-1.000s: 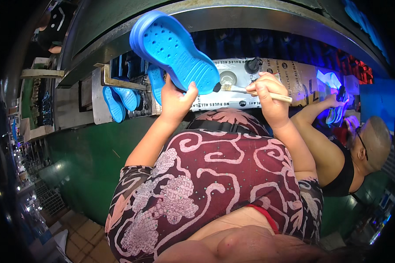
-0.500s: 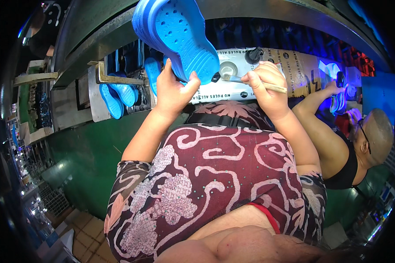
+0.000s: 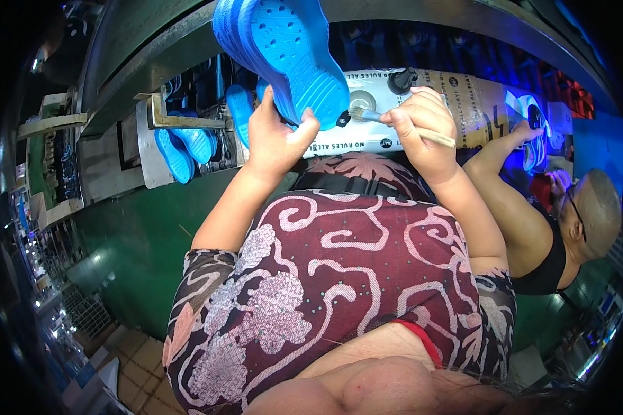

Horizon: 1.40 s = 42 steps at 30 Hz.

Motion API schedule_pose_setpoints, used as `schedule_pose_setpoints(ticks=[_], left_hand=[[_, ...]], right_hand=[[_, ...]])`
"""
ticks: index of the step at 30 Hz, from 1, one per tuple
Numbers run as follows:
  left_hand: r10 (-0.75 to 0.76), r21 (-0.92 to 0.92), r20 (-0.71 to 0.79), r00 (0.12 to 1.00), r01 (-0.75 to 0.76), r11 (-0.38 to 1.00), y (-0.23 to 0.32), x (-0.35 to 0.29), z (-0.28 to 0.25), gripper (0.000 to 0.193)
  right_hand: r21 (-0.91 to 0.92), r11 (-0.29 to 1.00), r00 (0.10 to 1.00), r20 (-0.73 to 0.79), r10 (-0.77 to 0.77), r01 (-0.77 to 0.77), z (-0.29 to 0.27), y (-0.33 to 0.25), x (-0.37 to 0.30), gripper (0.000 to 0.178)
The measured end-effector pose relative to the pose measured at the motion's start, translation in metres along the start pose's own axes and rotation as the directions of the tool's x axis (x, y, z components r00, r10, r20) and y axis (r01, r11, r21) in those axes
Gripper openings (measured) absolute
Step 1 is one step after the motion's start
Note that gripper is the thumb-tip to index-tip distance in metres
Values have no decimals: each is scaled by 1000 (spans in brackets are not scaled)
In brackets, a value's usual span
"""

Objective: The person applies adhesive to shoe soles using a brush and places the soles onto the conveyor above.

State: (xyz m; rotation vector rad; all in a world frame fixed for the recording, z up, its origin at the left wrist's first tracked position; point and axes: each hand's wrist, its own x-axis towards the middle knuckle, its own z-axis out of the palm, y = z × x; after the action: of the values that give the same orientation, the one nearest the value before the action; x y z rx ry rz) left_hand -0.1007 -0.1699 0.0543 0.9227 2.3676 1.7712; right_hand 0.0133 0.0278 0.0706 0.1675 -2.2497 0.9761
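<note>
In my left hand [image 3: 280, 133] is a blue foam clog [image 3: 294, 55], tilted up, with its perforated footbed facing me and its toe end cut off by the top of the picture. My thumb presses near its heel. A small black piece [image 3: 343, 119] shows at the heel edge; I cannot tell whether it is fixed there. My right hand [image 3: 422, 128] is closed around the pale handle of a flat brush [image 3: 377, 117]. The bristles point left, close to the heel and just in front of a small round grey dish [image 3: 363, 101]. Whether they touch the clog is unclear.
A black bottle with a pointed top [image 3: 402, 81] stands behind the dish on a printed white cover [image 3: 367, 143]. More blue clogs [image 3: 199, 146] lie at the left beside a metal bracket [image 3: 158, 114]. On the right, another person [image 3: 533, 235] handles a shoe under blue light.
The brush tip has shifted slightly up in the picture, toward the clog's heel. My left hand and the clog have moved only a little to the right.
</note>
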Motion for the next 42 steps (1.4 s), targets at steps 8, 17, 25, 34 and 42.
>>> schedule_pose_setpoints(ticks=[8, 17, 25, 34, 42], left_hand=[[43, -18, -69, 997, -44, 999, 8, -1, 6, 43], [64, -119, -83, 994, -73, 990, -2, -3, 10, 45], [140, -73, -86, 986, -146, 987, -9, -2, 9, 44], [312, 50, -80, 947, -309, 950, -9, 1, 9, 42], [259, -91, 0, 966, -258, 962, 2, 16, 13, 30]], right_hand=[[16, 1000, 999, 43, -26, 25, 3, 0, -7, 19], [-29, 998, 996, 67, -62, 64, 5, -6, -5, 19], [20, 1000, 1000, -8, 1, -1, 1, -3, -13, 16], [28, 999, 999, -51, -13, 14, -4, -1, -11, 14], [-110, 993, 995, -91, -41, 31, -29, 0, -15, 14]])
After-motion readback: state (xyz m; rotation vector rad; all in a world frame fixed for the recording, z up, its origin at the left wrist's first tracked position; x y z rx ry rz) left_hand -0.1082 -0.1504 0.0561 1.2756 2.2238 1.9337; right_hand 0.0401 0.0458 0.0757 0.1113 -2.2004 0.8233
